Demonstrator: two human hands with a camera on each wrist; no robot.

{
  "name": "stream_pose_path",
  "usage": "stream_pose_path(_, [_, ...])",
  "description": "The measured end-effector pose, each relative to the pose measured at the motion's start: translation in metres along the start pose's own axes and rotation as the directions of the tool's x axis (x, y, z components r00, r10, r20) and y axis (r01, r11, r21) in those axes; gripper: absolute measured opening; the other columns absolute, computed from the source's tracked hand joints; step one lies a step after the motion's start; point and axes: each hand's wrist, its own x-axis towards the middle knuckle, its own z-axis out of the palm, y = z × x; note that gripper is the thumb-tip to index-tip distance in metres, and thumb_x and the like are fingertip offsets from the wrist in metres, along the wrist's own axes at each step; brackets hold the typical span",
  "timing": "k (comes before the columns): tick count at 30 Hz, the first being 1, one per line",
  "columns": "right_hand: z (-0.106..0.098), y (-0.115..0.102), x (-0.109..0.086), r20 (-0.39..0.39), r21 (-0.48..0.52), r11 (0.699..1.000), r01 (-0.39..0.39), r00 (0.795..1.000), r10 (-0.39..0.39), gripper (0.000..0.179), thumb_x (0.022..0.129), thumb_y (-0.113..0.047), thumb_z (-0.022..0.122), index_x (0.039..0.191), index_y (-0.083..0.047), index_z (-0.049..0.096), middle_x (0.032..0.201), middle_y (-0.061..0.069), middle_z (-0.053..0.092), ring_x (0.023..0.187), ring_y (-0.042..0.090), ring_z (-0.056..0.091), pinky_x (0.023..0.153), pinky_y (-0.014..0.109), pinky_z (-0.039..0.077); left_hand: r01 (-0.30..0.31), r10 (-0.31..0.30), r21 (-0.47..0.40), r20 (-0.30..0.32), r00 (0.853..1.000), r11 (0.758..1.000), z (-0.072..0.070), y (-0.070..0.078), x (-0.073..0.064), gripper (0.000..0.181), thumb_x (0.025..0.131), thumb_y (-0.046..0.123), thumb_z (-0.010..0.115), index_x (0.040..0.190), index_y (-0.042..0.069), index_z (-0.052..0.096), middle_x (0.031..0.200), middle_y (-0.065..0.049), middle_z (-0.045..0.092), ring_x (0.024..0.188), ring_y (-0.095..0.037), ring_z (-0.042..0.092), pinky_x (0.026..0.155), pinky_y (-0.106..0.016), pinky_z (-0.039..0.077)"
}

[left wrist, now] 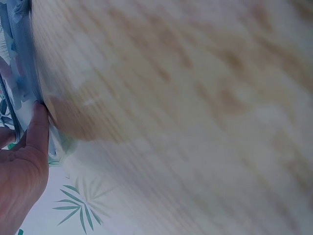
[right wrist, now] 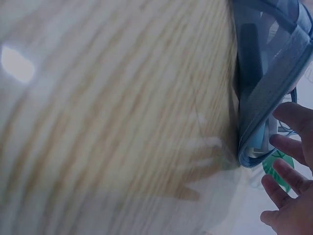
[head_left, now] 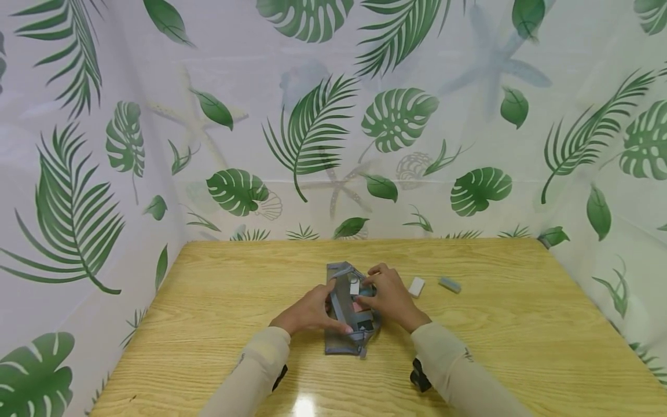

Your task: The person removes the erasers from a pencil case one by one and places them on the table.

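A grey-blue zippered pouch (head_left: pixel 341 343) with see-through panels lies on the table, its mouth unzipped. Small things show inside, among them a white piece (head_left: pixel 355 286) and a pink piece (head_left: pixel 359 307); their kinds are hard to tell. My left hand (head_left: pixel 311 310) holds the pouch's left side, thumb at the near end and fingers toward the far end. In the left wrist view, that thumb (left wrist: pixel 38 129) lies against the pouch's edge. My right hand (head_left: pixel 392 295) is at the right side of the mouth. The right wrist view shows its fingers (right wrist: pixel 288 147) spread beside the rim, gripping nothing visible.
Right of the pouch, a small white block (head_left: pixel 417 286) and a grey-blue block (head_left: pixel 450 284) lie on the wooden table (head_left: pixel 234 272). Leaf-printed sheeting (head_left: pixel 323 214) stands behind the table and along both sides.
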Motion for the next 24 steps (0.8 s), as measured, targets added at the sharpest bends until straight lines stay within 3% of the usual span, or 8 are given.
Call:
stream_pose_path(8, [0.0039,0.0037,0.0005,-0.040,-0.002,1.000,0.027,0.999,-0.027,0.027,0.070,-0.024,0.085,0.086,-0.003,0.076,0.106,0.015,0.060,0.096,0.031,0.053,0.086,0.048,0.043,-0.005,0.005,0.005,0.003,1.000,1.000,0.0007,0.0015,-0.0002,0.120,0.069,0.046,0.082,0.151,0.001,0.007,0.138,-0.014,0.043,0.121,-0.021,0.049,0.098,-0.035,0.043])
stream_pose_path(24, [-0.0003,-0.0008,0.0019,-0.031,0.013,1.000,0.008,1.000,-0.007,0.027,0.071,-0.023,0.084,0.088,-0.003,0.076,0.107,0.017,0.062,0.099,0.031,0.053,0.088,0.047,0.042,-0.007,0.008,0.034,-0.004,1.000,0.999,0.0003,-0.0009,0.0012,0.120,0.068,0.048,0.081,0.151,0.002,0.008,0.137,-0.013,0.043,0.118,-0.018,0.049,0.098,-0.035,0.042])
